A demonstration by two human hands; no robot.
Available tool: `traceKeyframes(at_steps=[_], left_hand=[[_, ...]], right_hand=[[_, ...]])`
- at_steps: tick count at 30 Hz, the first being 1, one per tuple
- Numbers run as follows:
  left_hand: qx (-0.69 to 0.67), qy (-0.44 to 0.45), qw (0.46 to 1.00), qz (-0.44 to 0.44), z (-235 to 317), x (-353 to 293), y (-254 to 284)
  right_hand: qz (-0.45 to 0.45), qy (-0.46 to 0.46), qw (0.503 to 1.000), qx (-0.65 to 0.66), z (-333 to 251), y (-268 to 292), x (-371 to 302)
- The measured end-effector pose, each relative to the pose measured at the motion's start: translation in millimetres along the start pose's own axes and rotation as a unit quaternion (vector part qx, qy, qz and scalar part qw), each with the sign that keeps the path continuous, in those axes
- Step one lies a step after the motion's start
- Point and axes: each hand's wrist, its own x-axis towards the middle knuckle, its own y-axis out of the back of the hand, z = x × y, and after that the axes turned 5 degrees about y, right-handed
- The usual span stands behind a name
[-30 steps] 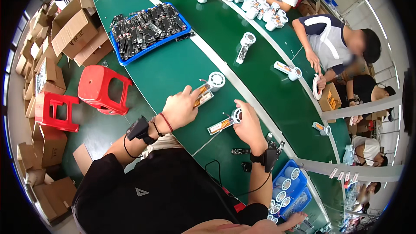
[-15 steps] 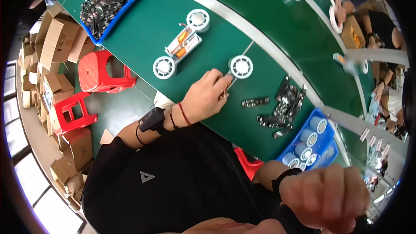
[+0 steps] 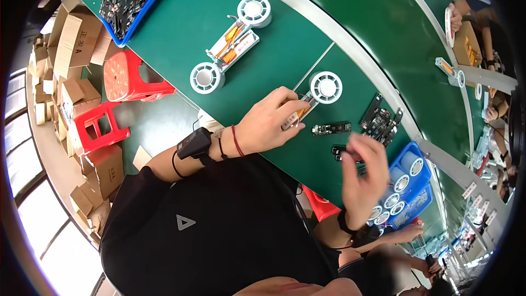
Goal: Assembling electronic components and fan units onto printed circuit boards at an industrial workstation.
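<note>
My left hand point(image 3: 274, 118) is closed around the body of a white handheld fan unit point(image 3: 326, 87), its round slotted head pointing away to the right and an orange strip showing by my fingers. My right hand point(image 3: 366, 178) is raised over the right part of the table, thumb and fingers apart, with nothing seen in it. Just right of the held unit lies a single narrow circuit board point(image 3: 331, 128). Behind my right fingers is a pile of dark circuit boards point(image 3: 381, 123), partly covered. Two more fan units point(image 3: 233, 46) lie side by side farther off, heads at opposite ends.
A blue bin of dark circuit boards point(image 3: 129, 0) stands at the far left. A blue bin point(image 3: 422, 194) with several white fan heads sits at the right. Red stools point(image 3: 126, 77) and cardboard boxes point(image 3: 76, 44) are on the left. Other people work across and at the right.
My right hand has come from the lower right, near my body, up and left over the table, its fingers parting. The left hand keeps hold of the fan unit. The view has shifted slightly.
</note>
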Motion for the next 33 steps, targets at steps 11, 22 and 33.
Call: traceKeyframes(at_steps=[11,22,33], left_hand=[[-0.166,-0.017,0.986,0.018,8,-25,21],[-0.562,0.268,0.782,-0.002,1,-34,32],[0.04,-0.156,0.984,-0.078,1,-24,49]], right_hand=[[-0.091,-0.028,0.986,-0.14,37,-24,-1],[-0.048,-0.192,0.919,0.342,4,-83,-4],[-0.069,-0.144,0.919,0.361,9,-68,-1]])
